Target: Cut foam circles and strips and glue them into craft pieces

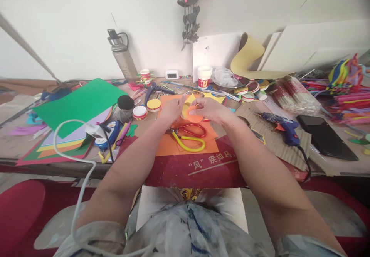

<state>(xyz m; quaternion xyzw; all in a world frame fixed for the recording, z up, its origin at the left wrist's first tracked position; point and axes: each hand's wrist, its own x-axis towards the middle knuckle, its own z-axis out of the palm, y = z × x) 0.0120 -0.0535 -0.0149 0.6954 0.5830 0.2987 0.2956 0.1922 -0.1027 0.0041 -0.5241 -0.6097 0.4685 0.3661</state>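
In the middle of the cluttered table, my right hand [210, 109] pinches a round orange paper disc [195, 115] between thumb and fingers. My left hand [173, 109] is closed at the edge of a yellow paper piece [186, 109], which sits just left of the disc and partly overlaps it. The left fingertips are partly hidden. Below both hands lie scissors [189, 144] with one red and one yellow handle loop, their blades pointing left under my left wrist. Orange paper sheets [212, 146] are spread beneath them, and yellow paper [215, 96] lies behind my right hand.
Green card [83, 100] and other coloured sheets lie left, crossed by a white cable [82, 191]. Several small tubs, including a yellow-topped one [153, 104], stand near my left hand. A glue gun [286, 130] and black phone [326, 136] are right. A bottle [123, 54] leans behind.
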